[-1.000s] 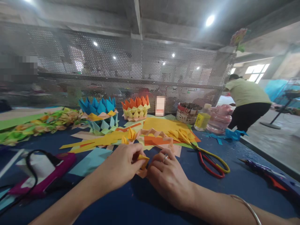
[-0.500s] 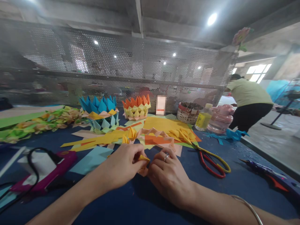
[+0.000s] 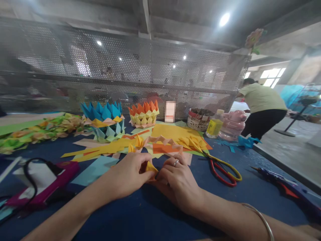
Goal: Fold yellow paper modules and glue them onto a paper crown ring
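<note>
Pinched in my left hand [image 3: 131, 172] is a small folded yellow paper piece [image 3: 149, 167], with a bit of peach paper partly hidden beneath it. The curled fingers of my right hand [image 3: 177, 182], which wears a ring, close on the right end of this paper; their tips are mostly hidden. Just beyond my hands lie a zigzag strip of folded peach paper [image 3: 164, 140] and several folded yellow pieces [image 3: 192, 143]. Left of my left hand is a light blue paper sheet [image 3: 94, 170].
Scissors [image 3: 224, 170] lie right of my hands, and a blue tool with a pointed tip [image 3: 273, 175] farther right. Folded-paper crowns [image 3: 144, 113], a woven basket [image 3: 198, 120] and a bottle [image 3: 214, 125] stand behind. A magenta power strip [image 3: 47, 187] sits left. One person [image 3: 263, 100] bends over beyond.
My right hand's fingers have shifted at the paper, and more of its yellow face shows. The whole view has moved slightly, so things appear a little farther left.
</note>
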Demonstrator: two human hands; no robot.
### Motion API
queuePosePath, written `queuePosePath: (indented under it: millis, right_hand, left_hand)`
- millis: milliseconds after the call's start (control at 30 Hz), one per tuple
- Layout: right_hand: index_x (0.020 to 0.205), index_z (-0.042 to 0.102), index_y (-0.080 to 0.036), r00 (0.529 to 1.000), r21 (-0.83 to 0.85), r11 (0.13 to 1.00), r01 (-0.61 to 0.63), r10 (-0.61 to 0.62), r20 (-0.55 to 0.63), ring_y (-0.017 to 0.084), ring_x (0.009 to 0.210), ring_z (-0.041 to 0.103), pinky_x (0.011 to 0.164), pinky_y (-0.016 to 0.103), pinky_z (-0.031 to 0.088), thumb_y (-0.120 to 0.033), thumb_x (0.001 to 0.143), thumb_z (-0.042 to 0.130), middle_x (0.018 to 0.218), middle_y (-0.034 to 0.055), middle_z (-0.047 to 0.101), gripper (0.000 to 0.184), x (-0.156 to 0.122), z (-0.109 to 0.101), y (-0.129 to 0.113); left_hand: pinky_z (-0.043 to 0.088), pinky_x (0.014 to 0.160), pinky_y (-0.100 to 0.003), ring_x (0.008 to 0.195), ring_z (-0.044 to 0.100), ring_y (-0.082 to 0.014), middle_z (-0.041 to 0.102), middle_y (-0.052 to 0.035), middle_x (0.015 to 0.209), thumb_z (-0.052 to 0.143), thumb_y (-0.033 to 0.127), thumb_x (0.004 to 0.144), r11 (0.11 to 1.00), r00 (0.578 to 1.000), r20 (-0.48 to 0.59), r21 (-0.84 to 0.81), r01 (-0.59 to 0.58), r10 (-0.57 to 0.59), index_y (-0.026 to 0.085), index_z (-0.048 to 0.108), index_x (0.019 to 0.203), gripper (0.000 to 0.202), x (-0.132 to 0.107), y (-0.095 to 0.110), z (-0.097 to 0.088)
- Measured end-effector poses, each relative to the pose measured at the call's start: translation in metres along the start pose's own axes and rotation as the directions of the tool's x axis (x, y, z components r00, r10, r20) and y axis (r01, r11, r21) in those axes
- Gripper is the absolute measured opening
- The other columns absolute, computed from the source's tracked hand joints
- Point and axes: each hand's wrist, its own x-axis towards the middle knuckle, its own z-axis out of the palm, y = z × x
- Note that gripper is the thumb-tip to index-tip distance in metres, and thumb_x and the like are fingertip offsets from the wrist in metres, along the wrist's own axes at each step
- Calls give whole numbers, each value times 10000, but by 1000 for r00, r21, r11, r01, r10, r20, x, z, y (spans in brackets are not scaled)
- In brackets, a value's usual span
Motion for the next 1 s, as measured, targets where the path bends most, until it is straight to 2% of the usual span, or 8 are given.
queuePosePath:
  millis: [267, 400, 633, 767, 1000]
  right_hand:
    - [667, 605, -182, 999, 63, 997, -52, 53, -10, 154, 702, 583, 871, 335, 366, -294, 885, 624, 624, 8, 663, 246, 1, 2, 2]
    - [654, 597, -186, 997, 47, 996, -75, 76, -11, 148, 696, 585, 871, 326, 366, -258, 844, 671, 626, -4, 666, 216, 1, 3, 2]
    - [603, 576, -189, 994, 48, 994, -101, 103, -42, 140, 672, 569, 836, 316, 372, -300, 832, 694, 577, -24, 637, 280, 2, 7, 2]
    - [593, 576, -187, 991, 65, 989, -132, 134, -19, 141, 662, 553, 818, 320, 371, -326, 840, 684, 583, -16, 631, 303, 2, 6, 2]
    - [743, 637, -179, 967, 126, 959, -255, 250, 55, 160, 727, 554, 792, 310, 380, -330, 800, 724, 700, 9, 643, 184, 5, 4, 1]
  left_hand:
    - [338, 554, -268, 597, 484, -145, 540, 31, 633, 491, 439, 865, 998, 998, 40, -13, -57, 58, 199, 519, 684, 302, 3, -7, -1]
    - [337, 551, -271, 604, 501, -151, 550, 26, 639, 483, 446, 875, 998, 997, 49, -9, -64, 64, 201, 519, 689, 310, 3, -9, 0]
    - [326, 559, -269, 612, 498, -148, 538, 29, 631, 484, 422, 885, 998, 996, 65, 29, -62, 60, 198, 541, 687, 305, 0, -4, -2]
    - [315, 543, -261, 593, 469, -137, 513, 37, 625, 497, 405, 882, 997, 995, 71, 25, -68, 66, 195, 544, 693, 286, -1, -4, -3]
    - [300, 527, -255, 571, 447, -128, 490, 48, 611, 493, 396, 888, 997, 993, 89, 6, -80, 79, 193, 580, 755, 258, 0, -4, -4]
